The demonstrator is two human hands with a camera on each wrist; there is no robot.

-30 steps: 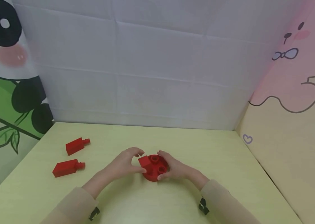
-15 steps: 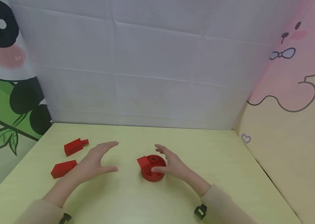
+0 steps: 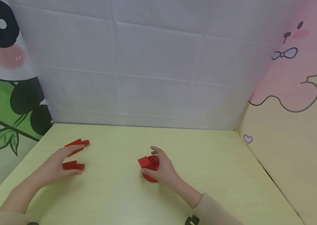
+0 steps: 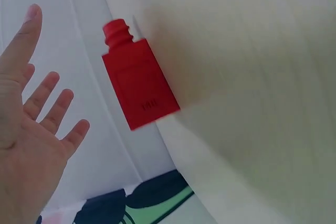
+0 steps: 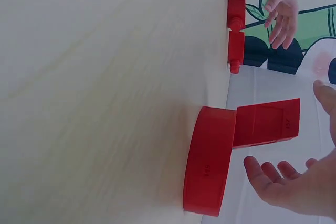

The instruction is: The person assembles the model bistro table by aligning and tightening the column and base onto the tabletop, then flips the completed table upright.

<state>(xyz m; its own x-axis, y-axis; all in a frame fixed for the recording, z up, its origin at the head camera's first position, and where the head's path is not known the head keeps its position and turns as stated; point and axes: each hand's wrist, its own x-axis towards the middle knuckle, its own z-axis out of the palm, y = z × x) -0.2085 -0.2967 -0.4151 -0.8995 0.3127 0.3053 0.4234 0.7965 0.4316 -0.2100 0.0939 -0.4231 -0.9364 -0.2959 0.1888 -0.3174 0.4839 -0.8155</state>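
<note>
My left hand (image 3: 50,165) is over the left part of the table, thumb and fingers spread around the nearer red bottle-shaped block (image 3: 70,165) without gripping it. Its fingers overlap the farther red bottle-shaped block (image 3: 77,142). Both blocks lie on their sides, threaded necks pointing right. In the left wrist view, one such block (image 4: 139,85) shows apart from the spread fingers. A round red base (image 3: 150,178) with ring-shaped sockets rests mid-table, a matching block (image 5: 266,121) standing upright at its left side. Beside that block, my right hand (image 3: 166,168) hovers over the base with fingers loosely parted, hiding its right part.
The pale yellow table (image 3: 203,156) ends at a creased white cloth wall (image 3: 158,78) behind. A panda-patterned panel (image 3: 6,93) flanks it on the left, and a pink cartoon panel (image 3: 293,78) on the right.
My left hand has let go at the standing block and moved left to the lying blocks. My right hand has shifted slightly left over the base, which stays in place.
</note>
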